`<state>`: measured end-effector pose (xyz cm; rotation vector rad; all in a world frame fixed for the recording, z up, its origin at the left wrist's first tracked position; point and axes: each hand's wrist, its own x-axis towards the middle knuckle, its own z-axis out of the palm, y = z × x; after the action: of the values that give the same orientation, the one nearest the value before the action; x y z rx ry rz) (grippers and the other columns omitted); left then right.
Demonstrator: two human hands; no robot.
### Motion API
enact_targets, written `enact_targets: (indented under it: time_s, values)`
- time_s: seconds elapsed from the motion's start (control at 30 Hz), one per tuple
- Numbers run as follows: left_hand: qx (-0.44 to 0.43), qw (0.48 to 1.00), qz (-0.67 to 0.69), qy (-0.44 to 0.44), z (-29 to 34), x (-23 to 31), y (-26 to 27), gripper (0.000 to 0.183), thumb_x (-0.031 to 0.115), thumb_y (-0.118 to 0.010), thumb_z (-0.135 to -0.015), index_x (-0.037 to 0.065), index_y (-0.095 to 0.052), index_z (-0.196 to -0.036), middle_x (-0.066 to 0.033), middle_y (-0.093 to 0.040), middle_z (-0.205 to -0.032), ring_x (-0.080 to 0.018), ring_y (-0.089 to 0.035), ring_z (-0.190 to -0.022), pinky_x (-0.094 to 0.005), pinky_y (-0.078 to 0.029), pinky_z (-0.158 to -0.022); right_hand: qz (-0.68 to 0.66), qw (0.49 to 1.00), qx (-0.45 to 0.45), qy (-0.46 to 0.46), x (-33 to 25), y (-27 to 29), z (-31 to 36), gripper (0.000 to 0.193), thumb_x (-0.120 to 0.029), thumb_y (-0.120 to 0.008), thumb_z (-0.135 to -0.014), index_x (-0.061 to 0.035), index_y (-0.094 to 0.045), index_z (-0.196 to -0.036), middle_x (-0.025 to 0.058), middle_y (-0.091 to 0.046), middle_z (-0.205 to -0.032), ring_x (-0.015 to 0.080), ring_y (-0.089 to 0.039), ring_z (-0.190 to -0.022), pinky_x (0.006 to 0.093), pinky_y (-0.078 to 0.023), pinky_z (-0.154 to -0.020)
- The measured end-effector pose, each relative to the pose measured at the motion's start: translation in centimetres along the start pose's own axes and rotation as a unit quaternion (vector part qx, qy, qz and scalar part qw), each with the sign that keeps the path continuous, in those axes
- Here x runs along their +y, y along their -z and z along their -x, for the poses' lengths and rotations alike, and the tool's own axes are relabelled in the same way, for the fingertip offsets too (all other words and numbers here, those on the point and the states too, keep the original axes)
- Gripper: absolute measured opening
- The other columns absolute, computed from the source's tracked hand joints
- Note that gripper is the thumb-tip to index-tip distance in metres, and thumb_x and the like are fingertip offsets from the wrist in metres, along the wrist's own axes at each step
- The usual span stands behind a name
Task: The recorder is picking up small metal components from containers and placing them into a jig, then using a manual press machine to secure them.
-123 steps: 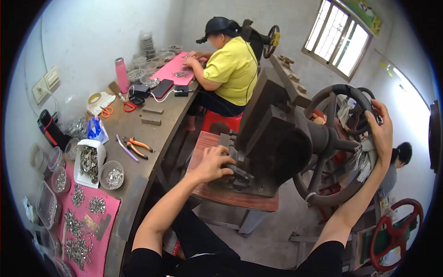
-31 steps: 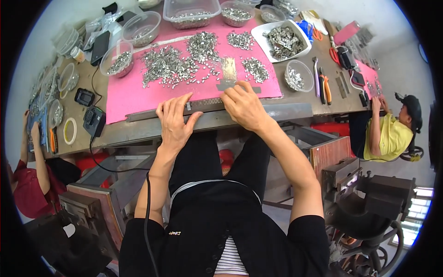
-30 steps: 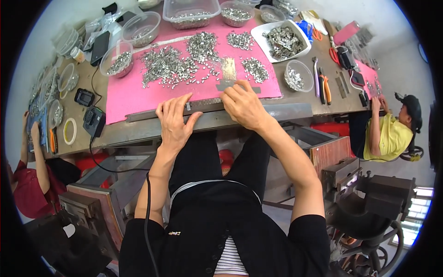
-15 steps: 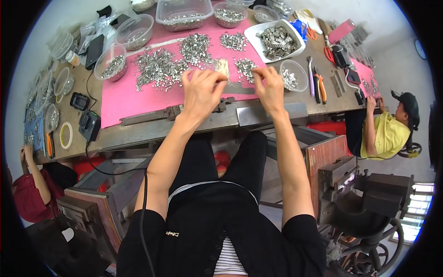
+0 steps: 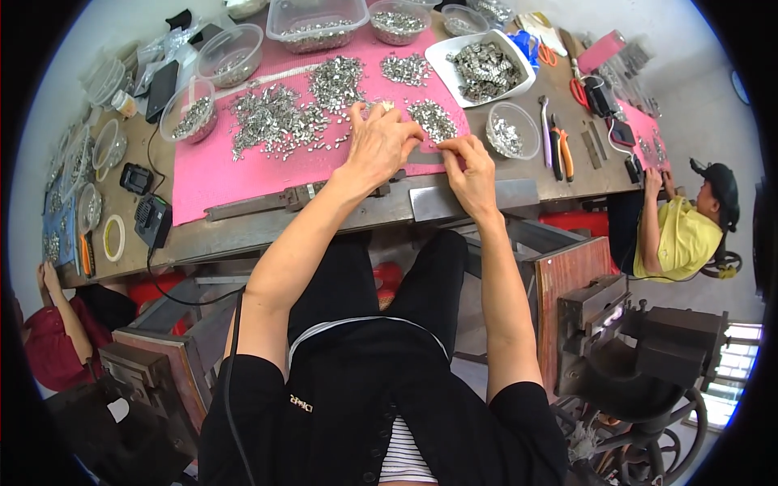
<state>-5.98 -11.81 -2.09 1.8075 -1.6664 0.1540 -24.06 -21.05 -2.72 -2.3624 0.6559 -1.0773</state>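
Observation:
Over the near part of a pink mat [image 5: 235, 182], my left hand [image 5: 375, 147] has its thumb and index finger pinched together, pointing right. A short gap away, my right hand [image 5: 472, 176] also pinches, its fingertips turned left. Whatever is between the fingertips of either hand is too small to make out. Just beyond them lies a pile of small shiny metal pieces [image 5: 433, 121]. To the left spreads a larger heap of metal pieces [image 5: 271, 121]. My left hand mostly covers a pale bundle of thin strips [image 5: 387, 105]. A metal fixture bar [image 5: 259, 206] runs along the table edge.
Clear plastic tubs [image 5: 318, 23] of metal parts line the back. A white tray [image 5: 438, 61] and a round tub [image 5: 512, 130] stand right, beside orange-handled pliers [image 5: 566, 154]. A flat metal plate [image 5: 519, 193] lies at the front edge. A person in yellow [image 5: 685, 235] sits right.
My left hand has moved right, closer to my right hand, and now covers most of the pale strips. My right hand has come slightly left and lower. The view has shifted a little.

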Motion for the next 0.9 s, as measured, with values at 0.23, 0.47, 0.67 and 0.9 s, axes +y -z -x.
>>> enact_targets:
  time_s: [0.23, 0.47, 0.67, 0.9]
  values:
    - [0.03, 0.999, 0.011, -0.029, 0.0, -0.5, -0.5, 0.007, 0.019, -0.073, -0.087, 0.017, -0.075, -0.094, -0.002, -0.061, -0.088, -0.0231, -0.058, -0.098, -0.0545, -0.03, -0.102, 0.073, 0.996, -0.036, 0.036, 0.0, 0.1, -0.1, 0.014, -0.004, -0.072, -0.085, -0.0101, -0.074, -0.098, 0.0052, -0.064, -0.093, 0.0263, -0.061, -0.092, 0.0381, -0.045, -0.084]
    - [0.022, 1.0, 0.014, -0.014, 0.3, -0.5, -0.3, 0.013, 0.018, -0.076, -0.082, 0.012, -0.069, -0.092, -0.0044, -0.063, -0.092, -0.0255, -0.059, -0.102, -0.0566, -0.032, -0.099, -0.014, 1.0, -0.003, -0.007, -0.1, 0.0, 0.2, 0.01, -0.005, -0.073, -0.085, -0.0097, -0.073, -0.094, 0.0053, -0.065, -0.091, 0.0263, -0.061, -0.09, 0.0387, -0.045, -0.084]
    - [0.026, 1.0, -0.001, -0.01, 1.0, -0.4, 1.9, 0.009, 0.017, -0.072, -0.086, 0.011, -0.069, -0.092, -0.0038, -0.065, -0.091, -0.0241, -0.06, -0.099, -0.0532, -0.032, -0.101, 0.017, 1.0, 0.003, -0.019, -0.1, -0.9, 0.2, 0.008, -0.007, -0.074, -0.083, -0.009, -0.073, -0.091, 0.0045, -0.064, -0.089, 0.0262, -0.061, -0.09, 0.039, -0.045, -0.082]
    - [0.055, 0.995, 0.066, 0.047, 6.4, -0.7, 7.0, 0.005, 0.01, -0.069, -0.089, 0.009, -0.066, -0.092, -0.0025, -0.064, -0.087, -0.0228, -0.06, -0.09, -0.0459, -0.035, -0.099, 0.113, 0.993, 0.006, 0.024, -0.4, -1.3, -0.2, 0.01, -0.009, -0.075, -0.08, -0.0103, -0.07, -0.088, 0.0052, -0.061, -0.091, 0.0277, -0.059, -0.092, 0.042, -0.041, -0.079]
